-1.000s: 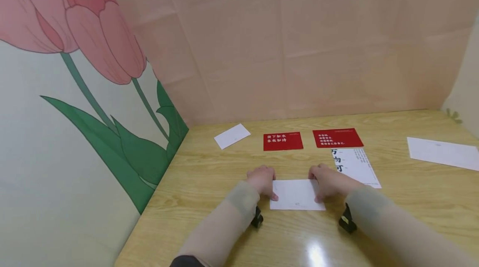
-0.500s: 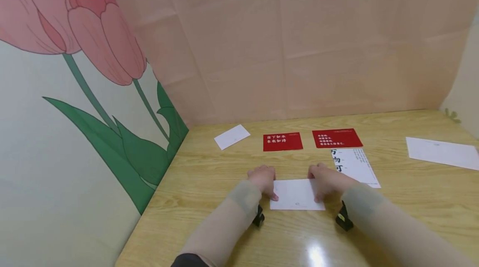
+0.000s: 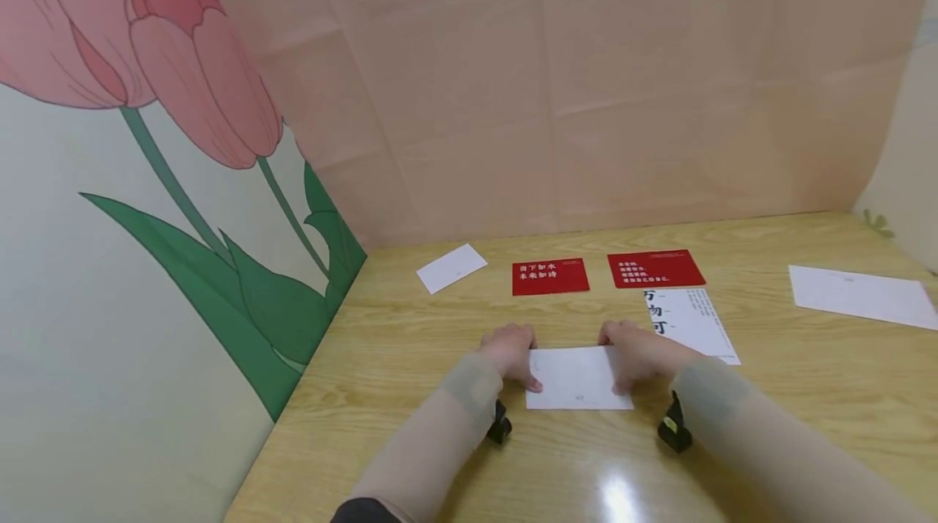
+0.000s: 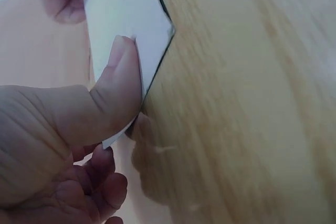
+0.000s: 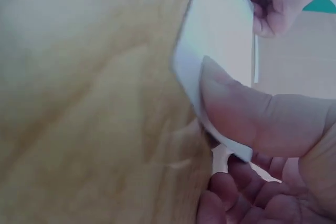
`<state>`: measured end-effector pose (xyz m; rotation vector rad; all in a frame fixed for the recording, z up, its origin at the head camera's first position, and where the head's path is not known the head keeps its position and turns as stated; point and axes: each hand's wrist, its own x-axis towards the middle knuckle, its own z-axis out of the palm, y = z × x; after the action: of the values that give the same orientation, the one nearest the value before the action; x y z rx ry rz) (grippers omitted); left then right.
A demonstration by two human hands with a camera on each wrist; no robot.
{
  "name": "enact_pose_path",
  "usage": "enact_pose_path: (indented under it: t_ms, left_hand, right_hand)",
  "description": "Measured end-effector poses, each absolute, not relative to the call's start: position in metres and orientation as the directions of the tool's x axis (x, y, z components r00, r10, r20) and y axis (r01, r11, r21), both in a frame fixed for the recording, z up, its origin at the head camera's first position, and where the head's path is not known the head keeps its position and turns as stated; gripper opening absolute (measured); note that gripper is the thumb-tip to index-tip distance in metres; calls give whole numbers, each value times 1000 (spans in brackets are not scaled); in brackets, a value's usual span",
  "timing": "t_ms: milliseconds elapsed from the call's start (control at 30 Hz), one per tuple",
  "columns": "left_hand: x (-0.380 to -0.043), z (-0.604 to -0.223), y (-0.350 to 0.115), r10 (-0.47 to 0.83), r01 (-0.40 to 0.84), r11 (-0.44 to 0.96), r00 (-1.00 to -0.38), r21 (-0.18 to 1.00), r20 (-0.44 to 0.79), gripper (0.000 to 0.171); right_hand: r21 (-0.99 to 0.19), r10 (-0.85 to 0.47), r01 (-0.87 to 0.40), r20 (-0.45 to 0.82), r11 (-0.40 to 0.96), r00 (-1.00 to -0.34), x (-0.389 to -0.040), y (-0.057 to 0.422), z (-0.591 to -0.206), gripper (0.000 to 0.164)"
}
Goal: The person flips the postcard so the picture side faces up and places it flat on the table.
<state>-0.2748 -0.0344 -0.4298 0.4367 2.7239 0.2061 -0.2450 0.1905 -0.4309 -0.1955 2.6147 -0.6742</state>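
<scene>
Between my two hands is a white card (image 3: 575,380), its plain face up, with a tiny mark near the front edge. My left hand (image 3: 510,353) pinches its left end, and my right hand (image 3: 641,353) pinches the right end. In the left wrist view, the left thumb (image 4: 123,85) lies on top of the card, with curled fingers below and beside its edge. The right thumb (image 5: 228,103) presses the face in the same way in the right wrist view, where the card's end is slightly lifted and bent. The card's underside is hidden.
Two red cards (image 3: 550,277) with white writing lie behind the hands. A white card with black characters (image 3: 692,323) is beside my right hand. Plain white cards lie far left (image 3: 451,268) and far right (image 3: 861,296). A pink cloth (image 3: 586,99) hangs behind the wooden table (image 3: 352,425).
The head view has shifted slightly. Both hands keep their pinch on the white card, which stays in nearly the same place; the other cards have not moved.
</scene>
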Motion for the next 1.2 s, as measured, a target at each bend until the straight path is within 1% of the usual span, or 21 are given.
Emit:
enact_pose_path:
  t_ms: [133, 300, 400, 467, 600, 667, 833, 1000, 1200]
  left_hand:
    - [-275, -432, -37, 346, 281, 932, -877, 229, -333, 55]
    - [-273, -436, -40, 334, 212, 913, -879, 347, -341, 56]
    - [-273, -437, -43, 333, 173, 888, -881, 426, -337, 50]
    - [-273, -436, -46, 343, 162, 866, -882, 474, -324, 42]
    - [-277, -435, -53, 366, 142, 799, -886, 584, -286, 26]
    - [-278, -434, -55, 371, 128, 764, -889, 632, -268, 23]
    - [-280, -431, -56, 371, 110, 702, -900, 704, -229, 24]
    - [-280, -425, -55, 368, 114, 658, -911, 745, -186, 25]
    - [-279, -417, -55, 370, 124, 614, -918, 779, -146, 19]
  right_hand:
    - [-515, -249, -50, -325, 856, -913, -242, 193, -432, 61]
    - [-585, -229, -4, -311, 811, -922, -238, 195, -432, 43]
    - [-620, -211, 31, -313, 784, -926, -238, 197, -433, 35]
    - [-643, -211, 39, -308, 765, -928, -237, 199, -432, 32]
    - [-695, -224, 46, -294, 717, -929, -236, 202, -427, 29]
    - [-712, -229, 44, -283, 700, -931, -236, 204, -424, 27]
    - [-724, -230, 24, -250, 689, -940, -236, 207, -415, 25]
    - [-724, -226, 7, -225, 689, -948, -238, 210, -408, 25]
    - [-738, -219, -19, -176, 675, -960, -238, 213, -400, 27]
